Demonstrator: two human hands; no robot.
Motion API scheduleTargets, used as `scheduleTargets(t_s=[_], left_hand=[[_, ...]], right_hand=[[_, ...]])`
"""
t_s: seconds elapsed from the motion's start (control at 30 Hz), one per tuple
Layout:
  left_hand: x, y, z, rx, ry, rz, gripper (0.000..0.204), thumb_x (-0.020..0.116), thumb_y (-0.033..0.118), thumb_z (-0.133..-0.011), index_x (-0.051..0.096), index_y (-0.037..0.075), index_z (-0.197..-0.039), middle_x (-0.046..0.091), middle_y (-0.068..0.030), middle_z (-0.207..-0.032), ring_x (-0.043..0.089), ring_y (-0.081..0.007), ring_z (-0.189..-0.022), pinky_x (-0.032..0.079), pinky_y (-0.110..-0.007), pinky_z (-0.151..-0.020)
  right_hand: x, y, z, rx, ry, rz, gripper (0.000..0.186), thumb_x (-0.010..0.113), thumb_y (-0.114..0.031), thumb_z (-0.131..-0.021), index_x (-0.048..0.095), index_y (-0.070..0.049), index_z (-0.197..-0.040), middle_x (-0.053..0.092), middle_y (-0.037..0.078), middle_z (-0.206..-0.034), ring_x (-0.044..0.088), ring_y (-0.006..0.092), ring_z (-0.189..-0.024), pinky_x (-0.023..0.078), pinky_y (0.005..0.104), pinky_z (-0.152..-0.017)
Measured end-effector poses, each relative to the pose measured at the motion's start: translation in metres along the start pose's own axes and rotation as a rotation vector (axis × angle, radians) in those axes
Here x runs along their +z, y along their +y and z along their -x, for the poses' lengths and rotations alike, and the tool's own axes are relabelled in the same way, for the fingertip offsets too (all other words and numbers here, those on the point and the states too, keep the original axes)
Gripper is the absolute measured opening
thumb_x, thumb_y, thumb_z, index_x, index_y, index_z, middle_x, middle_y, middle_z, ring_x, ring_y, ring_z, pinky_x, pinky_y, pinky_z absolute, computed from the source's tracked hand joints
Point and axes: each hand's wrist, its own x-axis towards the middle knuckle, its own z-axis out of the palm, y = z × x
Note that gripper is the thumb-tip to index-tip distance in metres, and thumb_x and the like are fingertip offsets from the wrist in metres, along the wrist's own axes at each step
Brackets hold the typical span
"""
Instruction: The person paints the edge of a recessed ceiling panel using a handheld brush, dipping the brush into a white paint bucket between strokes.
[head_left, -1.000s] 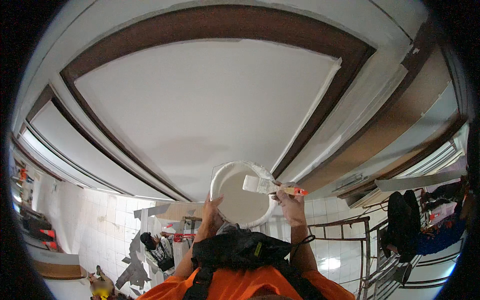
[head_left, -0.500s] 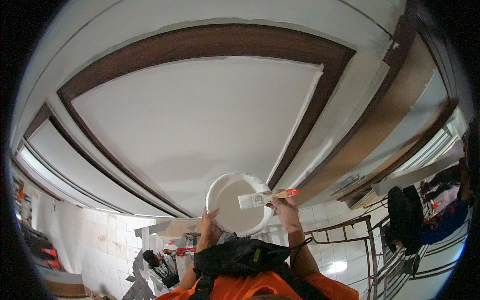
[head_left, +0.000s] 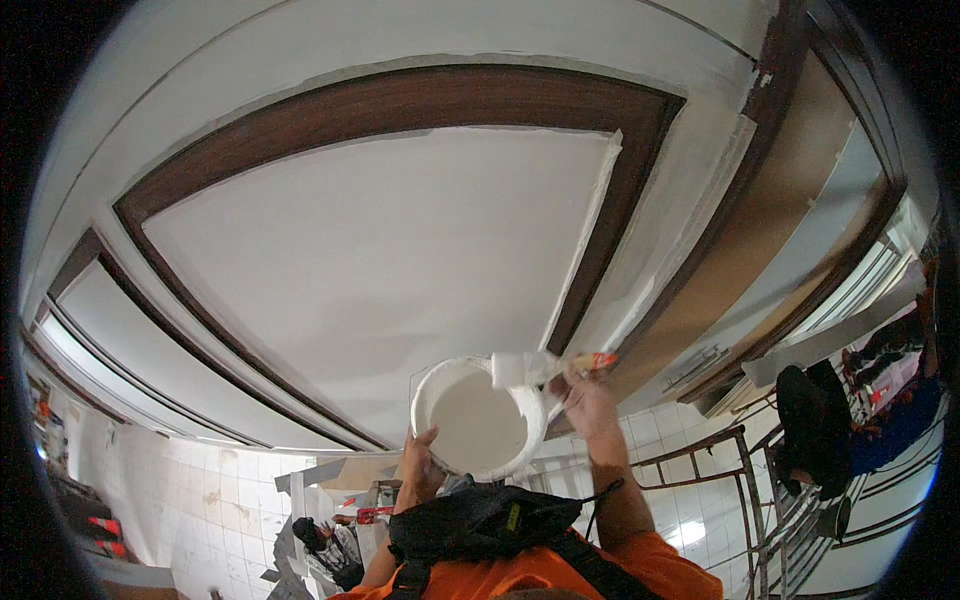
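My left hand (head_left: pixel 421 460) holds a white, paint-caked bucket (head_left: pixel 430 400) by its left side, with pale, smooth paint inside. My right hand (head_left: pixel 590 410) grips a paintbrush (head_left: pixel 520 368) with a pale wooden handle and red tip. Its whitened head, slightly blurred, is at the bucket's upper right rim; I cannot tell whether it touches. Beyond both hands is a large white panel (head_left: pixel 380 240) in a dark brown frame (head_left: pixel 640 180), with pale strips along the frame's right side.
Metal scaffolding (head_left: pixel 740 480) stands at lower right beside a co-worker (head_left: pixel 810 420) in dark clothing. Another person (head_left: pixel 325 540) is low at left on the tiled floor (head_left: pixel 220 490), near grey sheeting (head_left: pixel 290 560). More framed panels (head_left: pixel 150 360) line the left; a brown board (head_left: pixel 770 230) lies right.
My right hand has moved the brush up from inside the bucket's outline to its upper right rim. The panel and frame have shifted in view as my head moved.
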Motion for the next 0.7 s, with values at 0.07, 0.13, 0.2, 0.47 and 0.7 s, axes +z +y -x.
scheduleTargets(t_s=[0.07, 0.13, 0.2, 0.47, 0.7], left_hand=[[-0.007, -0.001, -0.003, 0.000, 0.007, 0.023, 0.051, 0.052, 0.007, -0.094, 0.038, 0.006, -0.143, 0.056, -0.0181, -0.127, 0.059, -0.0339, -0.111, 0.054, -0.050, -0.089], [-0.004, -0.002, -0.003, -0.011, -0.001, 0.039, 0.052, 0.052, 0.006, -0.094, 0.037, 0.006, -0.144, 0.055, -0.0186, -0.128, 0.058, -0.0341, -0.112, 0.053, -0.051, -0.090], [-0.003, 0.002, 0.001, -0.019, 0.019, 0.042, 0.052, 0.052, 0.006, -0.094, 0.037, 0.006, -0.144, 0.056, -0.0185, -0.127, 0.060, -0.0340, -0.111, 0.054, -0.050, -0.089], [0.024, 0.008, 0.014, 0.001, 0.040, -0.046, 0.049, 0.052, 0.006, -0.094, 0.038, 0.005, -0.142, 0.057, -0.0183, -0.124, 0.063, -0.0333, -0.106, 0.057, -0.048, -0.086], [0.032, 0.011, 0.030, 0.055, 0.097, -0.044, 0.050, 0.052, 0.006, -0.093, 0.037, 0.005, -0.142, 0.058, -0.0177, -0.122, 0.062, -0.0329, -0.105, 0.056, -0.047, -0.085]], right_hand=[[0.044, -0.045, -0.011, -0.070, -0.039, -0.075, 0.021, 0.064, -0.007, -0.093, 0.060, -0.012, -0.113, 0.063, 0.004, -0.108, 0.064, 0.0225, -0.096, 0.056, 0.0396, -0.084], [0.060, -0.092, -0.040, -0.178, -0.173, -0.119, 0.020, 0.064, -0.005, -0.093, 0.059, -0.012, -0.111, 0.063, 0.003, -0.106, 0.064, 0.0229, -0.094, 0.057, 0.0376, -0.084], [0.119, -0.136, -0.053, -0.340, -0.127, -0.207, 0.016, 0.062, -0.005, -0.095, 0.058, -0.009, -0.109, 0.062, 0.006, -0.106, 0.063, 0.0221, -0.094, 0.057, 0.0358, -0.084], [0.229, -0.292, -0.137, -0.966, -0.416, -0.005, 0.025, 0.067, -0.006, -0.091, 0.059, 0.002, -0.113, 0.066, 0.014, -0.108, 0.066, 0.0266, -0.100, 0.058, 0.0357, -0.087], [0.271, -0.288, -0.138, -1.106, -0.552, 0.519, 0.032, 0.071, -0.014, -0.091, 0.061, 0.002, -0.116, 0.067, 0.013, -0.110, 0.068, 0.0226, -0.099, 0.061, 0.0350, -0.080]])
